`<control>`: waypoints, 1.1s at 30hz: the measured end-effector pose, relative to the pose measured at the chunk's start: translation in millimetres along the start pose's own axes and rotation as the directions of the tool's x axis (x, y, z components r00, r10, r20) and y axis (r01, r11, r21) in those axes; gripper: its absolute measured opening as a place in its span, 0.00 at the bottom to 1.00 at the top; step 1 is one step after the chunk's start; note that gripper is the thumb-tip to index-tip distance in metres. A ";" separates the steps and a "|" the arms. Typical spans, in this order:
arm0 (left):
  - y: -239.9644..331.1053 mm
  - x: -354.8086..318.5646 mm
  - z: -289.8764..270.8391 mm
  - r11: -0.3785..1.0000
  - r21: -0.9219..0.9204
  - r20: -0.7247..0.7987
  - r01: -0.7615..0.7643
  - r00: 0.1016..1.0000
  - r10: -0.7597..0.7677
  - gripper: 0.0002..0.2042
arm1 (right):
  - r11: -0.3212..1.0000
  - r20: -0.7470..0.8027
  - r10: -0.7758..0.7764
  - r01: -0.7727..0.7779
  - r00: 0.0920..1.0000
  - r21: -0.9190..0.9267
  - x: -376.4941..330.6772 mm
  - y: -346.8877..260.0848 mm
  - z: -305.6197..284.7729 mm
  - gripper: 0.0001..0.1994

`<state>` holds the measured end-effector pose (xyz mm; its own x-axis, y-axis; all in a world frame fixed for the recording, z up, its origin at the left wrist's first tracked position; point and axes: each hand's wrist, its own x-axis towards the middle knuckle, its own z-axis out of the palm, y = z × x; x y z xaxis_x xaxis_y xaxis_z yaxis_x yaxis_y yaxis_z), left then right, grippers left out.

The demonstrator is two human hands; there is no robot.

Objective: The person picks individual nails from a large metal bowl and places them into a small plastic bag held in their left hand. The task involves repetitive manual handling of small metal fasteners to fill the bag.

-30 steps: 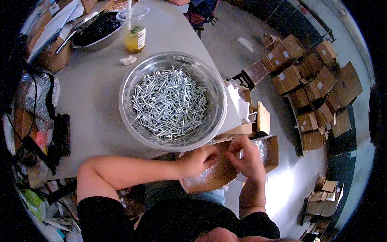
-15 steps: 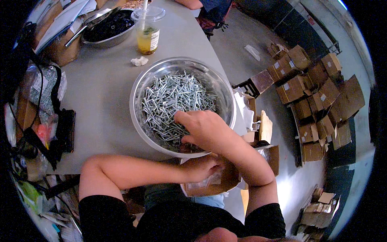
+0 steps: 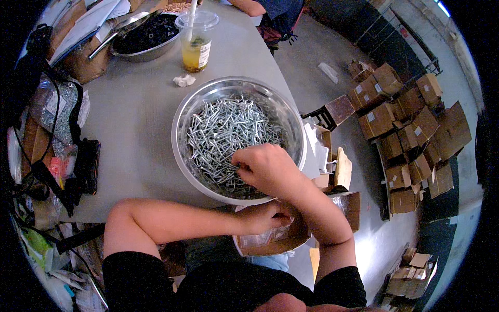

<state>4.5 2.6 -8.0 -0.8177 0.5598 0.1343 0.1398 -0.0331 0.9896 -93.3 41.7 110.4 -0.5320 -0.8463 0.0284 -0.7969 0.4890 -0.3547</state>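
A large steel bowl (image 3: 183, 174) on the grey table holds a heap of silver, screw-like fasteners (image 3: 228, 130). Over the near right part of the heap is my right hand (image 3: 267, 169), its fingers curled together and thumb side toward the metal. Whatever those fingertips pinch is hidden. Just below the bowl's near rim, my left hand (image 3: 262, 217) hovers at an opened cardboard box (image 3: 275, 248) with clear plastic inside. Its fingers are bent closed, and I cannot make out what is in them. My right forearm passes over the box's right side.
A lidded drink cup (image 3: 196, 54) and crumpled tissue (image 3: 184, 80) stand beyond the bowl. Farther left is a metal basin (image 3: 150, 54) of black parts with a scoop. Bagged hardware (image 3: 57, 112) lines the left edge. Stacked cartons (image 3: 400, 135) stand right; another person's arm (image 3: 249, 7) shows at the top.
My right hand has lifted slightly and its fingers have drawn closer together. The left hand stays at the box, fingers shifted a little. The whole view has moved slightly.
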 end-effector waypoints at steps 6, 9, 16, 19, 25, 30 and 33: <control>16.4 2.9 -7.0 0.997 0.068 0.156 0.036 0.987 -0.047 0.13 | 0.997 -0.003 -0.022 0.022 1.000 0.068 -1.3 2.2 -0.8 0.07; 18.1 3.5 -7.4 0.983 0.080 0.182 0.166 0.967 -0.178 0.11 | 0.994 0.014 -0.030 0.028 0.999 0.101 0.0 2.8 -0.4 0.08; -1.8 3.3 0.9 0.995 -0.099 0.080 0.033 0.996 -0.026 0.13 | 0.990 -0.024 -0.092 0.094 0.995 0.105 -0.5 4.2 0.7 0.06; -4.4 2.7 2.1 0.991 -0.131 0.075 0.041 0.997 -0.031 0.13 | 0.994 -0.035 -0.080 0.082 0.996 0.067 -1.2 5.3 1.3 0.05; 28.4 5.8 -14.0 0.982 -0.057 0.227 0.179 0.960 -0.162 0.14 | 0.932 -0.201 -0.012 0.084 0.979 0.353 -38.9 4.0 -33.7 0.06; 26.0 5.8 -10.5 0.993 -0.063 0.129 0.097 0.988 -0.088 0.18 | 0.839 -0.154 -0.010 0.092 0.988 0.537 -104.9 24.1 -45.7 0.07; 21.2 6.9 -8.9 0.995 0.092 0.216 0.035 0.975 -0.054 0.21 | 0.824 -0.113 0.107 -0.025 0.988 0.566 -140.7 27.5 -41.2 0.07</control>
<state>-3.2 -1.6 14.4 -0.6843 0.7262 0.0661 0.1616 0.0627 0.9849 -52.2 182.9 135.1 -0.6434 -0.7596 0.0955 -0.4814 0.3043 -0.8220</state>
